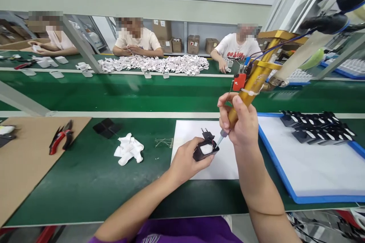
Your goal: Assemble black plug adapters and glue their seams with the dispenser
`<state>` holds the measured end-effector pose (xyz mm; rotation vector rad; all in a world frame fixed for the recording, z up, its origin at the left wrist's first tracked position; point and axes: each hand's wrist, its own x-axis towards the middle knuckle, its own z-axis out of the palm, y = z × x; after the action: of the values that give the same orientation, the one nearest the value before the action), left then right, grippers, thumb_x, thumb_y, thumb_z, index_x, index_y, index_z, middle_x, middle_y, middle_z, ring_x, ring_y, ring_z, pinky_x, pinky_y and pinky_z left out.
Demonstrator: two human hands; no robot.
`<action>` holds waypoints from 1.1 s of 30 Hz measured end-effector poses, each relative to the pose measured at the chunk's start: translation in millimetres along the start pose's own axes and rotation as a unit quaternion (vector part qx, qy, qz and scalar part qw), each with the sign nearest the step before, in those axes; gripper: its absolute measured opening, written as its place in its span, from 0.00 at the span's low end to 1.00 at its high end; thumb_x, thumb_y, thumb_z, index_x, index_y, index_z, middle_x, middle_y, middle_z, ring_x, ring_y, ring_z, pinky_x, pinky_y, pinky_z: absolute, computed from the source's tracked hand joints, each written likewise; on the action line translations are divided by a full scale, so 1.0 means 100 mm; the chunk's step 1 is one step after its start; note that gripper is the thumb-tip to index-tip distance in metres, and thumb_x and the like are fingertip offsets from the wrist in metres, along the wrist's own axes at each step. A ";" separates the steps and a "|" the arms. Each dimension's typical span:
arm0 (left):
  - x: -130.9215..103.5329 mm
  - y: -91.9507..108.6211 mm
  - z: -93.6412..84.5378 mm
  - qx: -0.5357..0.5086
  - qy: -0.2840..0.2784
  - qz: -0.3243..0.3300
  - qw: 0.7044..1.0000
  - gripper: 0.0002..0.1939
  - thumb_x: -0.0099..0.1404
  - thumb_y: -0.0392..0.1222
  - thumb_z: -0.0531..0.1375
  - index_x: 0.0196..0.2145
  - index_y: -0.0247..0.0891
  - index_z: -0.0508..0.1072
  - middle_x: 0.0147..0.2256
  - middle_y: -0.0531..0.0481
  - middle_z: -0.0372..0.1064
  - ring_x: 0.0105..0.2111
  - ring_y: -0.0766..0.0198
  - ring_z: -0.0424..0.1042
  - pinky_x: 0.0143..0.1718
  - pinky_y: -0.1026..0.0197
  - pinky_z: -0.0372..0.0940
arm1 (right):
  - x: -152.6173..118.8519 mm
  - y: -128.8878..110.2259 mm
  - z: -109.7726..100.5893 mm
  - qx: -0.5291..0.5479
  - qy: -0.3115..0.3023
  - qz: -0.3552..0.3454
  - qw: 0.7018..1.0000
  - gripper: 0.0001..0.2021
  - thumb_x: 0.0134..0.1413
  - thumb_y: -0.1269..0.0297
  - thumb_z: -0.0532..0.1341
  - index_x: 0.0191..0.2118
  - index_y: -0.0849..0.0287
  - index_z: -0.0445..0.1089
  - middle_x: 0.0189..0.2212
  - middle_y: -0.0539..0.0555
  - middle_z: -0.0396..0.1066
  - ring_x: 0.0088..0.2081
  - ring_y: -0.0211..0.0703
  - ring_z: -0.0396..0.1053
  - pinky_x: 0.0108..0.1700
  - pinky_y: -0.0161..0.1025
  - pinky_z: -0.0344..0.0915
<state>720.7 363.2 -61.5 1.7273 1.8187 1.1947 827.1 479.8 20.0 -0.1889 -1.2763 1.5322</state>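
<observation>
My left hand (186, 158) is closed around a small black plastic housing (205, 151) with a white piece inside it. A black two-pin plug part (208, 134) sticks up at the housing's far side. My right hand (242, 121) grips a gold-coloured glue dispenser (248, 87) that hangs down at a slant from the upper right. Its narrow grey nozzle (221, 137) points into the right end of the housing; whether the tip touches is too small to tell. A red switch (238, 82) sits on the dispenser's side. Beneath the housing lies a white sheet (182, 131).
A blue-edged tray (296, 199) on the right holds rows of black housings (322, 129). Leftward lie crumpled white pieces (129, 149), flat black parts (107, 128), thin wires (164, 142) and red-black pliers (61, 136) on cardboard (31, 152). Co-workers (138, 40) sit behind a white heap (159, 63).
</observation>
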 end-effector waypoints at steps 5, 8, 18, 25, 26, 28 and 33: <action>-0.01 0.04 0.01 -0.006 -0.005 -0.010 1.000 0.15 0.57 0.44 0.64 0.41 0.40 0.68 0.33 0.54 0.75 0.26 0.67 0.70 0.30 0.66 0.64 | -0.01 -0.01 -0.03 0.024 -0.009 -0.006 1.000 0.16 0.61 0.55 0.62 0.28 0.60 0.65 0.26 0.48 0.63 0.13 0.26 0.53 0.10 0.24 0.49; -0.01 0.04 0.02 -0.001 -0.008 -0.013 1.000 0.15 0.57 0.43 0.64 0.41 0.41 0.68 0.34 0.54 0.75 0.26 0.67 0.70 0.30 0.66 0.64 | -0.01 -0.01 -0.03 0.002 -0.015 -0.016 1.000 0.13 0.62 0.54 0.61 0.34 0.60 0.69 0.31 0.50 0.66 0.14 0.26 0.55 0.10 0.25 0.50; 0.04 0.01 0.22 -0.015 -0.026 -0.050 0.998 0.16 0.56 0.44 0.64 0.39 0.41 0.63 0.36 0.53 0.73 0.26 0.66 0.71 0.30 0.64 0.67 | -0.01 0.02 0.02 -0.014 0.002 -0.028 1.000 0.14 0.60 0.53 0.62 0.39 0.60 0.72 0.36 0.53 0.69 0.15 0.26 0.56 0.11 0.26 0.51; 0.10 0.08 0.34 -0.056 0.013 -0.039 0.998 0.16 0.55 0.46 0.63 0.37 0.42 0.61 0.33 0.54 0.71 0.29 0.65 0.72 0.31 0.64 0.68 | -0.02 0.01 0.10 -0.010 0.014 -0.003 1.000 0.16 0.58 0.51 0.63 0.31 0.59 0.66 0.25 0.48 0.64 0.15 0.28 0.53 0.12 0.26 0.50; 0.11 0.09 0.34 -0.060 0.020 -0.039 0.997 0.16 0.55 0.46 0.63 0.37 0.42 0.61 0.33 0.54 0.71 0.29 0.64 0.73 0.31 0.64 0.68 | -0.03 0.01 0.10 0.000 0.009 -0.004 1.000 0.16 0.59 0.52 0.63 0.30 0.59 0.66 0.24 0.47 0.63 0.15 0.28 0.53 0.12 0.26 0.50; 0.11 0.10 0.34 -0.064 0.027 -0.039 0.997 0.17 0.55 0.46 0.63 0.36 0.42 0.60 0.33 0.54 0.72 0.30 0.64 0.73 0.31 0.64 0.68 | -0.03 0.01 0.11 0.015 -0.003 -0.011 1.000 0.14 0.59 0.53 0.63 0.31 0.59 0.66 0.27 0.48 0.64 0.15 0.27 0.53 0.12 0.26 0.50; 0.10 0.08 0.35 -0.069 0.015 -0.039 0.997 0.17 0.55 0.46 0.64 0.37 0.42 0.61 0.33 0.54 0.72 0.30 0.65 0.73 0.32 0.64 0.68 | -0.02 0.01 0.10 -0.001 -0.006 -0.026 1.000 0.16 0.59 0.49 0.61 0.42 0.57 0.69 0.37 0.51 0.66 0.16 0.27 0.55 0.11 0.28 0.51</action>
<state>750.4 383.3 -72.4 1.5563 1.7592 1.2892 820.5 472.4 22.3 -0.1465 -1.2835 1.4904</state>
